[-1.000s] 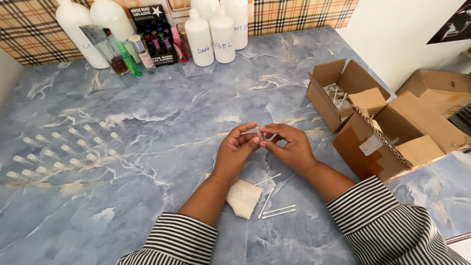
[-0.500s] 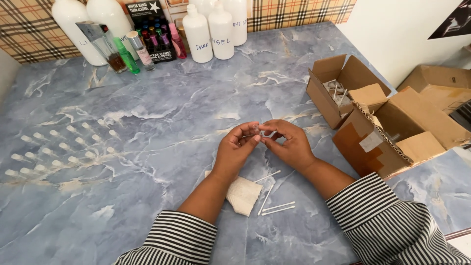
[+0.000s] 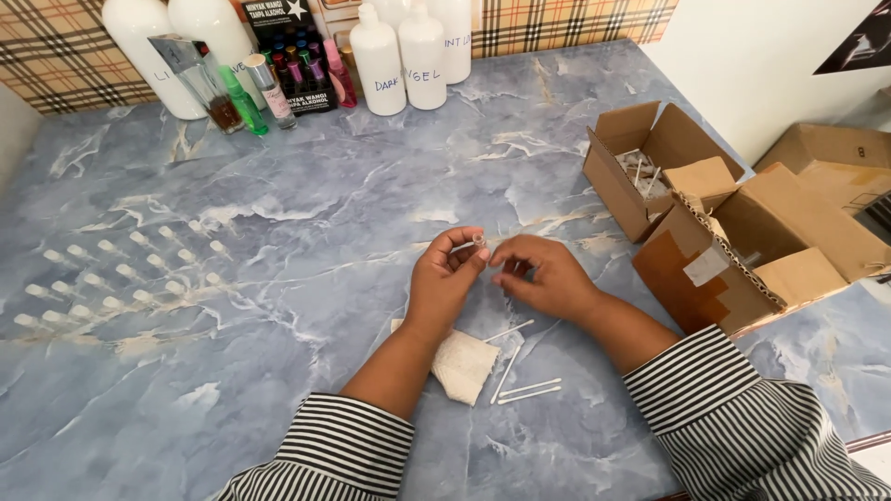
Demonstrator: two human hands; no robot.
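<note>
**Two Hands and a Tiny Glass Tube**

The person's left hand (image 3: 444, 278) and right hand (image 3: 543, 276) met over the middle of the blue marble table (image 3: 306, 213). The left hand's fingers (image 3: 469, 263) were pinched together on a tiny clear vial (image 3: 479, 240), which stood up between thumb and fingertip. The right hand was just beside it, with its fingers curled in close. It was too small to tell if they held anything.

Under the wrists lay a folded white cloth (image 3: 461, 365). Next to it were some thin white sticks (image 3: 520, 380), lying flat on the table.

On the left side of the table stood rows of little clear vials (image 3: 121, 274), well apart from the hands.

At the back stood two big white bottles (image 3: 176, 42) in the left corner. Near them were a clear square bottle with brown liquid (image 3: 206, 83), a green bottle (image 3: 243, 102), and a black box with small colourful bottles (image 3: 295, 60). Three more white bottles (image 3: 408, 56) with handwritten labels stood further right. Behind them was a tan checked wall (image 3: 56, 51).

On the right sat open brown cardboard boxes (image 3: 742, 241). The nearest to the back, a smaller box (image 3: 640, 162), had small white parts inside. One box had a pale tape patch on its side.
</note>
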